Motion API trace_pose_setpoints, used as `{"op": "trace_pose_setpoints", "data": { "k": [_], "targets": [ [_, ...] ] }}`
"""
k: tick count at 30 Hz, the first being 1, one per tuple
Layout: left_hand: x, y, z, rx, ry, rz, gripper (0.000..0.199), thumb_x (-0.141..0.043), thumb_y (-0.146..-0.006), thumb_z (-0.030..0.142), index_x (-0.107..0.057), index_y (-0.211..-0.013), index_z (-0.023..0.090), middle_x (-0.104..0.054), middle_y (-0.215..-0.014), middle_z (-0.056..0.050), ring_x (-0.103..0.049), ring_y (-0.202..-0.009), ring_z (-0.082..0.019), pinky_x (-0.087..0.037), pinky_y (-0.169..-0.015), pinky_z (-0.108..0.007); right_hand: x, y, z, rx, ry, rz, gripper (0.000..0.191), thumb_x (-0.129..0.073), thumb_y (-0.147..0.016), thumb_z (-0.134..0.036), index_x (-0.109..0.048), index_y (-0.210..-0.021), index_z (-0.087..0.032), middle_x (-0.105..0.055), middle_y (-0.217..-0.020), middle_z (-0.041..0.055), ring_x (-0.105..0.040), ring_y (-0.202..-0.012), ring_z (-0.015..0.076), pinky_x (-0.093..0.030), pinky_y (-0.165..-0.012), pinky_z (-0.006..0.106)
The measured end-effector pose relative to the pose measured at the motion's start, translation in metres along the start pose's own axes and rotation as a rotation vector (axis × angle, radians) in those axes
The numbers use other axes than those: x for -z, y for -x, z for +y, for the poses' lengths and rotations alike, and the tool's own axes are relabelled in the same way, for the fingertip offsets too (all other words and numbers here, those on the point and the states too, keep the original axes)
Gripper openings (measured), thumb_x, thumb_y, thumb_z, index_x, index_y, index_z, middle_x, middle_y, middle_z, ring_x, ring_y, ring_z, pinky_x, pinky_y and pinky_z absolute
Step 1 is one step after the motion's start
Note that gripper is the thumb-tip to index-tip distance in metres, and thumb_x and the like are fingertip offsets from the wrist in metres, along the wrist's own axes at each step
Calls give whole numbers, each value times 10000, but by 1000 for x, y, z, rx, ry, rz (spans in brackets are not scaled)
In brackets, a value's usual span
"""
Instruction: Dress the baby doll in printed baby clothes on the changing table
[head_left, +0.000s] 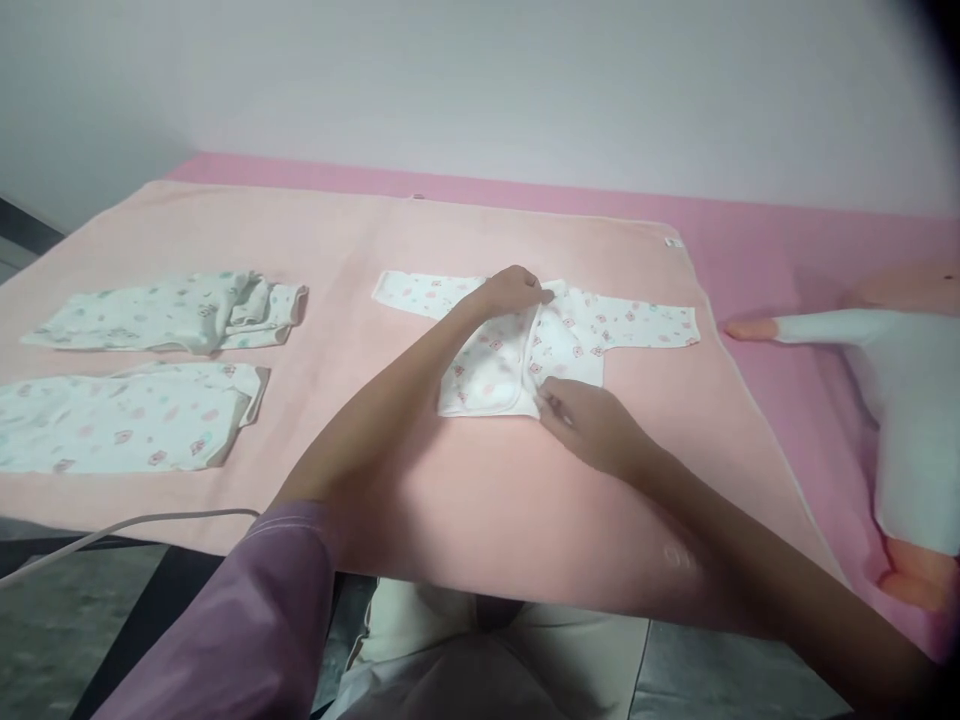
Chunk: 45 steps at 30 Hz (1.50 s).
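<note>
A small white baby shirt with a pink and red print lies flat, its sleeves spread to both sides. My left hand reaches over it and pinches the cloth near the neckline. Lower down, my right hand has its fingers closed on the front edge by the bottom hem. The overlapping front panel runs between the two hands. Part of the left sleeve and the neckline is hidden behind my left hand and forearm.
Two folded printed baby garments, one upper and one lower, lie at the left on the pink blanket. A doll in white clothing lies at the right. A pale cable crosses the front left edge.
</note>
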<state>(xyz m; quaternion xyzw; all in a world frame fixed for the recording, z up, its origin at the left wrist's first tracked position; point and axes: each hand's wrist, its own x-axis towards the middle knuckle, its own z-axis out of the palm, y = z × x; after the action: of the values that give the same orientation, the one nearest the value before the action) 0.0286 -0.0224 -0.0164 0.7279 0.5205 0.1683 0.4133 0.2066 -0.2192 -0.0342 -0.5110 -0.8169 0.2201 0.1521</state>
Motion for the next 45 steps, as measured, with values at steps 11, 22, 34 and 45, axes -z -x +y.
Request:
{"op": "trace_pose_setpoints", "data": {
  "k": [11, 22, 34, 45],
  "targets": [
    [-62, -34, 37, -216, 111, -21, 427, -501, -1154, 489, -689, -933, 175, -775, -1163, -127, -702, -1076, -234, -477, -1087, -452, 58, 83, 97, -357, -17, 214, 318, -552, -1059, -342, -451, -776, -239, -480, -677, -30, -415, -626, 147, -325, -611, 305],
    [-11, 75, -61, -387, -381, 374, 298, -529, -1089, 440, -634, -1303, 261, -662, -1432, -119, -570, -1314, -337, -431, -1202, -559, 25, 75, 24, -67, 171, 322, 156, -578, -1089, -362, -620, -991, -249, -713, -912, 74, -655, -851, 260, -469, -765, 376],
    [-20, 198, -69, 29, -386, 221, 405, -682, -999, 601, -594, -865, 230, -709, -1103, -109, -629, -1161, -351, -467, -1118, -573, -2, 41, 15, 18, 109, 147, 265, -622, -1098, -514, -644, -1094, -250, -726, -1036, 84, -659, -942, 287, -491, -893, 433],
    [68, 217, -89, 267, -309, 159, 357, -717, -924, 592, -603, -928, 254, -757, -981, -80, -702, -896, -301, -519, -791, -425, 5, 20, -4, -44, 121, 84, 318, -492, -1142, -428, -647, -937, -241, -728, -911, 61, -632, -839, 252, -459, -912, 441]
  ]
}}
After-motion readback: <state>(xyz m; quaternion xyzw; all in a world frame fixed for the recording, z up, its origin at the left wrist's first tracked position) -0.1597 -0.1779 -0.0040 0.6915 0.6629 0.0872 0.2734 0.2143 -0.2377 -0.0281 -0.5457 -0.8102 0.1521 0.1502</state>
